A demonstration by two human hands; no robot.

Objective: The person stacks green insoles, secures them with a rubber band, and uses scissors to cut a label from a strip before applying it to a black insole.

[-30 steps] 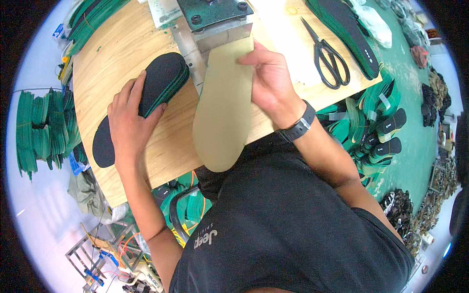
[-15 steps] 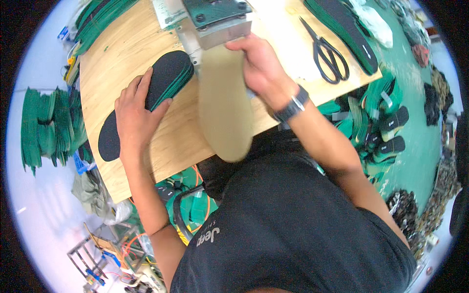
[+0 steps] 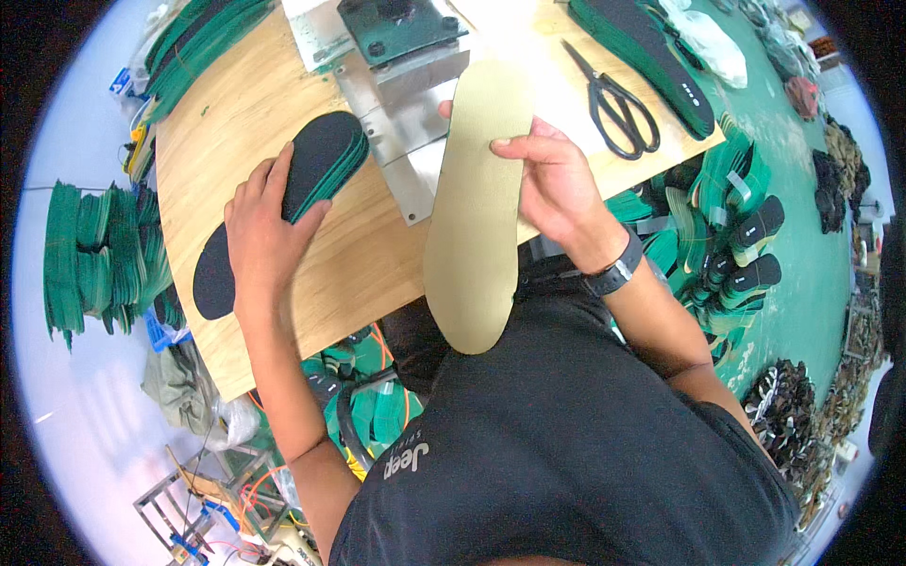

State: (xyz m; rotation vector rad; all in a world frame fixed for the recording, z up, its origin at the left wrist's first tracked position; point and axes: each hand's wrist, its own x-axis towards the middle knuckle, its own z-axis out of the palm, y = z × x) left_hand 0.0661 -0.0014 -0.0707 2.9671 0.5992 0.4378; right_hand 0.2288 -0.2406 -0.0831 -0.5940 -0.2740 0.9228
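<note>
In my right hand (image 3: 563, 184) is a shoe insole (image 3: 475, 226), its plain beige face turned up. The thumb lies on that face near the edge, and the fingers pass underneath. The insole hangs over the table's front edge, its lower end above my shirt. My left hand (image 3: 262, 226) grips a small stack of insoles (image 3: 326, 156) with black tops and green edges, which rests on the table. Its thumb presses the near side while the fingers curl over the top. Just beyond the beige insole stands a metal fixture (image 3: 401, 71) with a bolted dark green plate.
Black-handled scissors (image 3: 618, 108) lie on the wooden table (image 3: 377, 255) at the right, beside another insole stack (image 3: 651, 71). More insoles (image 3: 203, 47) sit at the far left corner. Green bundles (image 3: 99, 255) are piled left of the table, others (image 3: 741, 236) on the floor to the right.
My right hand has drawn the beige insole away from the metal fixture, toward me and to the right. The left hand stays on its stack.
</note>
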